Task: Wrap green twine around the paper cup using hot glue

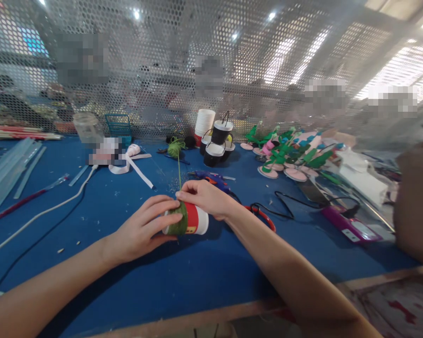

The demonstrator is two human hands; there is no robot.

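Observation:
A red and white paper cup (196,219) lies on its side above the blue table, its one end wrapped in green yarn (178,224). My left hand (146,227) grips the wrapped end, fingers over the yarn and thumb below. My right hand (200,195) is closed at the top of the cup, its fingertips at the strand where it meets the wrapping. That strand runs taut up to a ball of green yarn (174,149) farther back. What lies under the right palm is hidden.
A purple glue gun (213,180) lies just beyond my right hand, near red-handled scissors (264,217). Stacked white cups (204,123) and small black buckets (215,152) stand behind. Green craft flowers (289,152) and a purple power strip (350,225) are right; glue sticks (12,171) left.

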